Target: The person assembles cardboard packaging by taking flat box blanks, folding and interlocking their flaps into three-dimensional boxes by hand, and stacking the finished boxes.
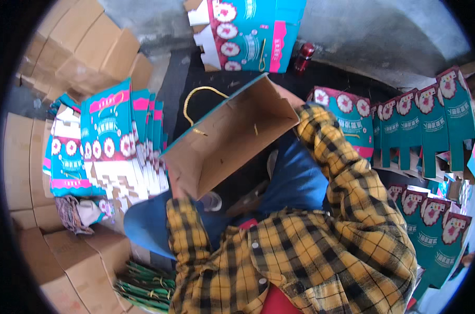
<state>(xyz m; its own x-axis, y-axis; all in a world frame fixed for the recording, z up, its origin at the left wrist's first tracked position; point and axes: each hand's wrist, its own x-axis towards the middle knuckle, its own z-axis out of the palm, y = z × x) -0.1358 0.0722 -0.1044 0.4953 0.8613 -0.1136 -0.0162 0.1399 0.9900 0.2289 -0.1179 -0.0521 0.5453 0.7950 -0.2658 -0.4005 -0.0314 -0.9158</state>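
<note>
Between my hands is a cardboard gift box (232, 144), tilted, its bare brown inside facing me. A gold cord handle (186, 104) loops out from its far side, and the cord's ends show through the inner wall. My left hand (178, 187) grips the box at its lower left end. At the upper right end, my right hand (289, 96) holds it, the fingers partly hidden behind the board. The box is above my lap, between my knees.
Flattened teal boxes (109, 123) are stacked at left, near brown cartons (80, 47). More teal boxes (426, 123) stand in rows at right. Ahead are a large teal box sheet (250, 36) and a red flask (304, 56). Green strips (146, 285) lie at lower left.
</note>
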